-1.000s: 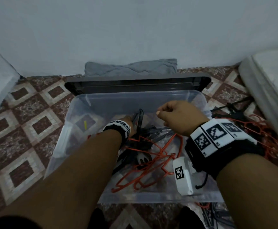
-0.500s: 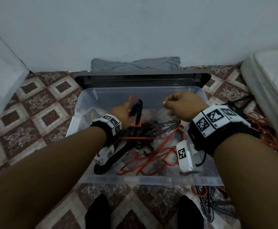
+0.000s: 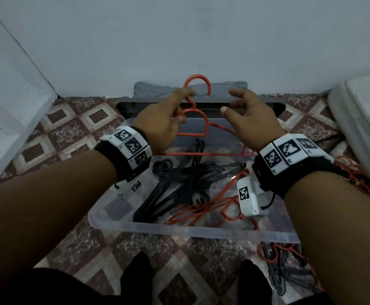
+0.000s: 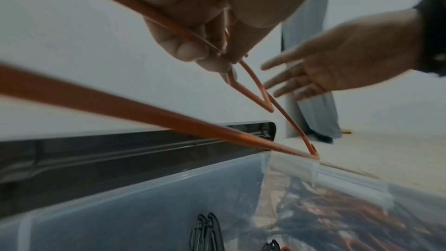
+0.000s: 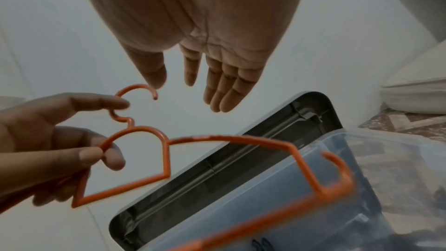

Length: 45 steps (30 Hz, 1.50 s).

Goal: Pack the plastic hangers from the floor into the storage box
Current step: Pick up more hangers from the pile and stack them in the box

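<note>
The left hand [image 3: 164,122] pinches an orange hanger [image 3: 203,137] by its neck, thumb and fingers curled round the loop just under the hook. The hanger is held up over the far half of the box [image 3: 192,233], hook pointing up and away toward the wall, its long bar running left to right, roughly level. The right hand [image 3: 252,119] hovers just beside the hook with fingers spread and relaxed, holding nothing; in the right wrist view its thumb tip lies close to the hook's end, and whether it touches cannot be told.

Each wrist wears a black band with white blocks printed with black square code patterns; no readable words show on them, on the hanger or on the box.

The box is clear plastic and sits on the patterned tile floor [image 3: 73,133]. Inside lie a bundle of black hangers [image 3: 179,186] and some orange hangers [image 3: 212,208], tangled so that no count can be made. A grey lid [image 3: 201,105] lies behind the box, and one grey folded cloth [image 3: 155,90] behind that, against the wall. More black and orange hangers [image 3: 287,269] lie on the floor to the right of the box. A white mattress [image 3: 364,119] edges the right side.
</note>
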{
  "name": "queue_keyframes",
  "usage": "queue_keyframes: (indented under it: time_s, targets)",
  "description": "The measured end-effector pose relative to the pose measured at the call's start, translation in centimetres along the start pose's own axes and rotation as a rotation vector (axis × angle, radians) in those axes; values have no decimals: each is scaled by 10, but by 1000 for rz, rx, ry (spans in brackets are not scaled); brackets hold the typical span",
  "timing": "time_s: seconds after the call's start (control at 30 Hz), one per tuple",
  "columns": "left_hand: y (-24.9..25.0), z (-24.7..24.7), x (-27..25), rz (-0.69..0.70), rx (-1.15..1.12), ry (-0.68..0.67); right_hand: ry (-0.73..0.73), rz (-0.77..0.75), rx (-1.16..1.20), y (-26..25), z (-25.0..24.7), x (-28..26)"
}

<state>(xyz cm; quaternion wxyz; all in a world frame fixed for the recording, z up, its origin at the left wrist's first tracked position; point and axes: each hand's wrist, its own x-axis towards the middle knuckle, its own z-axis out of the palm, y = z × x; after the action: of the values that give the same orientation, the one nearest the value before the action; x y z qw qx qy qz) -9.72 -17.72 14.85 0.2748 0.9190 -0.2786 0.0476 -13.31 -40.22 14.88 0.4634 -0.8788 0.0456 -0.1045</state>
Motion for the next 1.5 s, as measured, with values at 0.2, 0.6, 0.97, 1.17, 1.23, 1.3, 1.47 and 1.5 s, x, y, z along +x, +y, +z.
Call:
queue_keyframes:
  time_s: [0.2, 0.6, 0.97, 1.17, 1.23, 1.3, 1.47, 1.5]
  targets:
    - [21, 20, -13, 100, 49, -212, -143, -97, 64, -9, -1, -3]
    - [9, 87, -58, -118, 428, -1125, -204, -77, -280, 1, -11, -2]
    - [7, 80, -59, -40, 322, -1040, -116, -18, -239, 6, -17, 0]
    - [13, 1, -18, -122, 155, -422, -62, -39, -113, 0, -20, -4]
    - [12, -24, -10, -196, -6, -253, -64, -51, -112, -1, -22, -5]
    - [7, -39, -10, -342, -206, -74, -72, -50, -106, -2, -25, -6]
    - [-19, -52, -16, -724, -701, 216, -174, -27, -17, -1, -28, -8]
    - [-25, -53, -17, -791, -788, 246, -203, -22, 8, -2, -28, -9]
